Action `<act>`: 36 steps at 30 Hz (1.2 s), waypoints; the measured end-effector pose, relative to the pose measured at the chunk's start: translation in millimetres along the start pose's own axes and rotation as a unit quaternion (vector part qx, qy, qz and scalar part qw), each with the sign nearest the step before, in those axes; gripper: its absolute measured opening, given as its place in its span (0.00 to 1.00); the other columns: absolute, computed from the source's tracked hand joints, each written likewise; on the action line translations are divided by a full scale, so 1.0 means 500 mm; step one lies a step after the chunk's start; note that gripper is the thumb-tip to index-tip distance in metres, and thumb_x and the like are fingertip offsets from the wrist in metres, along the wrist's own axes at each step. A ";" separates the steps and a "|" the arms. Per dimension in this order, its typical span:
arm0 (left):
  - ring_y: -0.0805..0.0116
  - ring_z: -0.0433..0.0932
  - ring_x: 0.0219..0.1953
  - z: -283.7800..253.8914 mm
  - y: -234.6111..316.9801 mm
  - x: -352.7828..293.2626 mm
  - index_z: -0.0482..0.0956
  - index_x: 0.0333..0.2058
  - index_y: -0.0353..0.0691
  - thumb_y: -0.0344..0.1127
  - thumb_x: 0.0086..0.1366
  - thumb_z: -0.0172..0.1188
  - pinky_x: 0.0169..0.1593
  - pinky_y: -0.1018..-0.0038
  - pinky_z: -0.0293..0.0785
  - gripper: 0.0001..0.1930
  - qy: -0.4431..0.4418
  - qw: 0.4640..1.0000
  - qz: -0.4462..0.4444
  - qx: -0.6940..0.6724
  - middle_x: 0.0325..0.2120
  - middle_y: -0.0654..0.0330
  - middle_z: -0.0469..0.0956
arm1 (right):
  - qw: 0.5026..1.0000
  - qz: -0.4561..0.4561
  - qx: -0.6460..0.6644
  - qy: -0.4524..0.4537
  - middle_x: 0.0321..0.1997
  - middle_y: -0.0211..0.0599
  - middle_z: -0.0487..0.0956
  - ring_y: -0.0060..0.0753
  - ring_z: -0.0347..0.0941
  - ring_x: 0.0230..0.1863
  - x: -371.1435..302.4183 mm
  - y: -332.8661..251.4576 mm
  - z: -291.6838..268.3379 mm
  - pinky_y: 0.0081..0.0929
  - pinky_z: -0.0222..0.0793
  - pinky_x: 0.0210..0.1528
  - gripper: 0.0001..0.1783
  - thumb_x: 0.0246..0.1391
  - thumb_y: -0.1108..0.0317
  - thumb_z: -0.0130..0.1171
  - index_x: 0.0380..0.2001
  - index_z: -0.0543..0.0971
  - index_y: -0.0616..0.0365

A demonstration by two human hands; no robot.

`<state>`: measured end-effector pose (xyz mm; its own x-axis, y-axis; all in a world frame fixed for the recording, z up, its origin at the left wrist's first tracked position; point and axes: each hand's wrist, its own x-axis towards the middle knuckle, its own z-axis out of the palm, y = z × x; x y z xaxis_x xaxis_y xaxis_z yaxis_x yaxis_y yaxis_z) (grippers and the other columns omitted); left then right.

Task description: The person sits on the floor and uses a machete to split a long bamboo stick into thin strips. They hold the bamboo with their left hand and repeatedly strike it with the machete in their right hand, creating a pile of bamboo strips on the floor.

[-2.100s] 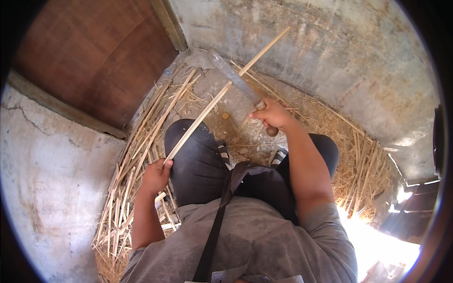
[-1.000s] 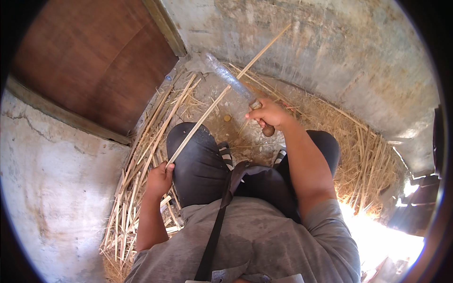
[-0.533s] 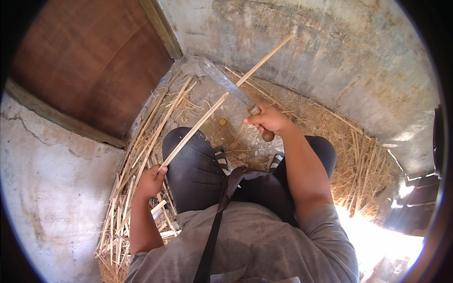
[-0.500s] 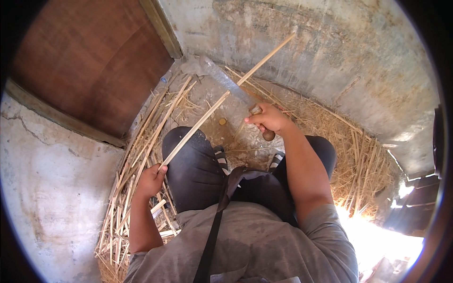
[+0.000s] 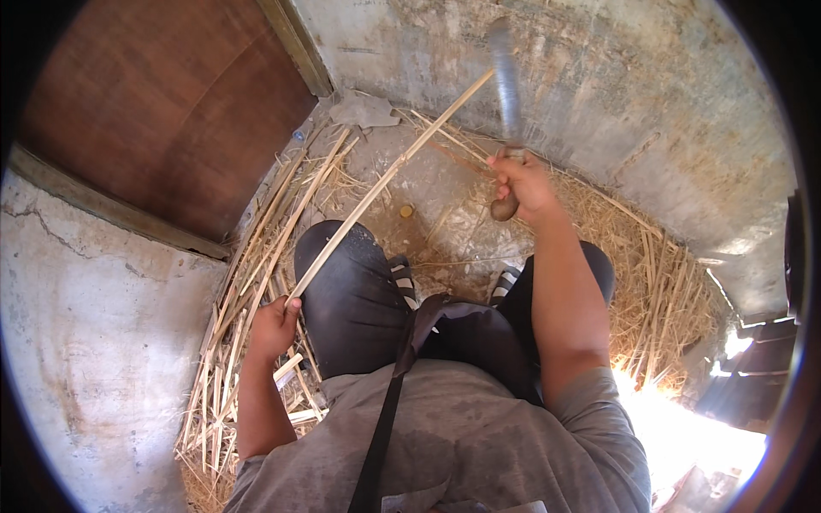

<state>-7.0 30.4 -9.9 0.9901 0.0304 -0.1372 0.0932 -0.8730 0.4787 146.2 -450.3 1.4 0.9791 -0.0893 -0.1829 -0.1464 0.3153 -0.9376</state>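
My left hand (image 5: 272, 327) is closed around the near end of a long, pale bamboo strip (image 5: 351, 223). The strip slants away to the upper right, passing over my left knee, with a node partway along it. My right hand (image 5: 532, 190) grips the round wooden handle of a machete (image 5: 508, 90). Its blade points up toward the far wall, smeared by motion, just right of the strip's far end and seemingly apart from it.
Split bamboo strips (image 5: 248, 299) lie in a heap along my left side. Shavings and more strips (image 5: 650, 282) cover the floor at right. Concrete walls (image 5: 599, 85) and a brown wooden panel (image 5: 162, 111) enclose the spot. A small yellow disc (image 5: 406, 211) lies between my feet.
My right hand has lifted the machete up and away from the strip, its blade swinging from up-left to nearly straight up. The strip's far end has shifted left; my left hand keeps its hold.
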 end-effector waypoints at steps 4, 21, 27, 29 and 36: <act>0.41 0.76 0.24 -0.004 0.019 -0.006 0.78 0.30 0.33 0.50 0.74 0.56 0.31 0.57 0.71 0.23 0.007 1.000 0.012 0.018 0.20 0.43 0.76 | 0.967 0.081 -0.194 -0.142 0.22 0.27 0.71 0.21 0.66 0.18 -0.024 0.044 0.060 0.26 0.65 0.21 0.13 0.53 0.71 0.68 0.35 0.72 0.57; 0.38 0.75 0.24 -0.021 -0.009 -0.001 0.77 0.28 0.33 0.52 0.74 0.56 0.31 0.54 0.71 0.25 0.034 0.996 0.054 0.057 0.18 0.42 0.75 | 0.924 0.241 -0.075 -0.286 0.19 0.25 0.69 0.18 0.62 0.16 -0.017 0.115 0.048 0.22 0.60 0.19 0.11 0.57 0.71 0.66 0.31 0.72 0.54; 0.45 0.74 0.22 0.004 0.001 -0.007 0.78 0.30 0.33 0.51 0.75 0.56 0.31 0.57 0.71 0.24 0.040 0.998 0.041 0.024 0.18 0.44 0.74 | 0.973 0.106 -0.006 -0.203 0.21 0.25 0.70 0.17 0.63 0.16 -0.010 0.063 0.050 0.19 0.60 0.18 0.10 0.57 0.74 0.65 0.34 0.72 0.55; 0.55 0.71 0.20 0.010 -0.017 -0.006 0.77 0.29 0.32 0.54 0.75 0.54 0.30 0.61 0.70 0.27 0.037 0.998 0.041 0.023 0.16 0.49 0.73 | 0.981 0.091 0.118 -0.124 0.21 0.25 0.70 0.17 0.62 0.15 0.005 0.043 0.018 0.19 0.61 0.18 0.10 0.57 0.74 0.65 0.35 0.72 0.55; 0.38 0.74 0.23 0.002 0.005 -0.005 0.78 0.30 0.33 0.49 0.74 0.56 0.31 0.55 0.70 0.23 0.010 1.000 0.008 0.029 0.19 0.41 0.75 | 0.994 0.046 0.007 -0.095 0.20 0.25 0.71 0.17 0.65 0.16 0.000 0.057 0.016 0.23 0.63 0.19 0.09 0.55 0.73 0.64 0.27 0.72 0.55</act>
<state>-9.5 27.6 -9.0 0.9935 0.0251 -0.1112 0.0709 -0.8998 0.4304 142.9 -433.8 -23.0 0.9710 0.1200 -0.2068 -0.2354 0.3266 -0.9154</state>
